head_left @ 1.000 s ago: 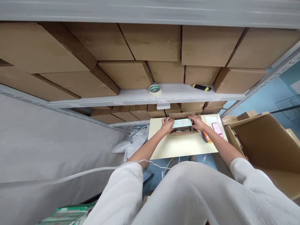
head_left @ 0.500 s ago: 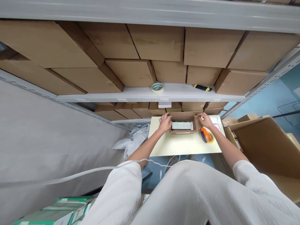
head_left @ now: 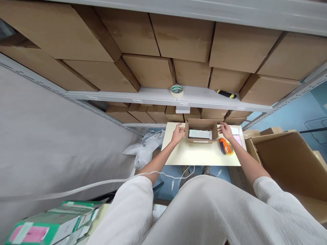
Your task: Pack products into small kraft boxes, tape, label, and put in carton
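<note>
A small open cardboard box (head_left: 201,141) stands on the pale yellow board, with a light greenish-white packet (head_left: 200,133) lying inside it. At the box's left side is my left hand (head_left: 178,133), its fingers loosely bent and apart, with the tips close to the box wall. On the opposite side, my right hand (head_left: 226,131) has its fingers spread near the right wall. Neither hand visibly grips the cardboard; whether a fingertip touches it I cannot tell. Just below my right hand lies an orange and dark blue tape dispenser (head_left: 226,147) with yellow-edged tape.
The pale board (head_left: 189,157) carries the box, dispenser and a pink paper (head_left: 237,140). On the shelf lie a tape roll (head_left: 176,91) and a utility knife (head_left: 226,94) before stacked cartons (head_left: 190,37). A large open carton (head_left: 291,163) stands right; a white cable (head_left: 102,185) crosses left.
Both hands have moved slightly outward from the box's sides, and their fingers have loosened from its flaps. The box now shows more of its inside. The camera view has shifted a little.
</note>
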Tool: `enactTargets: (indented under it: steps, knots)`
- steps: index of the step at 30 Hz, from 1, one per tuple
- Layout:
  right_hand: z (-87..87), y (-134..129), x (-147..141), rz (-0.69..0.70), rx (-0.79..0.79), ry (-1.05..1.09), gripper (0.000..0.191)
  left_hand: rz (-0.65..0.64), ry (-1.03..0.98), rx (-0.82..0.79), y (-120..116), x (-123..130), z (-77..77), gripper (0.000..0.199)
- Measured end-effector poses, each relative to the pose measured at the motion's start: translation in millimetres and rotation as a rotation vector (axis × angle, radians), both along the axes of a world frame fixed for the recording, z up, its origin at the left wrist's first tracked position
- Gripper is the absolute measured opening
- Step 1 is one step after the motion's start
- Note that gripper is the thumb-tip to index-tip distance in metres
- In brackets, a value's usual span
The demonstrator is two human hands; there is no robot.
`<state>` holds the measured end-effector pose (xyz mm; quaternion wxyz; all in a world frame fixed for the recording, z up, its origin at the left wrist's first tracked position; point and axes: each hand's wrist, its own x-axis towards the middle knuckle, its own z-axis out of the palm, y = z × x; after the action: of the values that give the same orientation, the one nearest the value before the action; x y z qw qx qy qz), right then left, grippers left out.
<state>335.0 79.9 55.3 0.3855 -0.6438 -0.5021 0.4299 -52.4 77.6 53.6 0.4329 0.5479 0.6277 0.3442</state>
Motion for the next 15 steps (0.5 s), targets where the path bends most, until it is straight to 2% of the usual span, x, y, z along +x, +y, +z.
enactTargets:
  steps: [3,6,8,11,15]
  knots:
    - [-4.1,0,-12,0.07,-0.028,0.014,0.043,-0.204,0.057,0.035,-5,-2,-1.0,0.062]
    - [-9.1,-1,-17,0.133,-0.064,-0.045,0.046,-0.426,0.274,0.058,-11,-7,-2.4,0.081]
    - [-12.7,-3,-18,0.146,-0.088,-0.049,0.051,-0.523,0.393,0.065,-14,-10,-3.2,0.093]
    - [-17.3,-3,-18,0.14,-0.11,-0.029,0.062,-0.599,0.445,0.049,-18,-14,-2.8,0.099]
    - [-16.7,0,-17,0.136,-0.105,-0.037,0.08,-0.607,0.419,0.009,-19,-14,0.6,0.103]
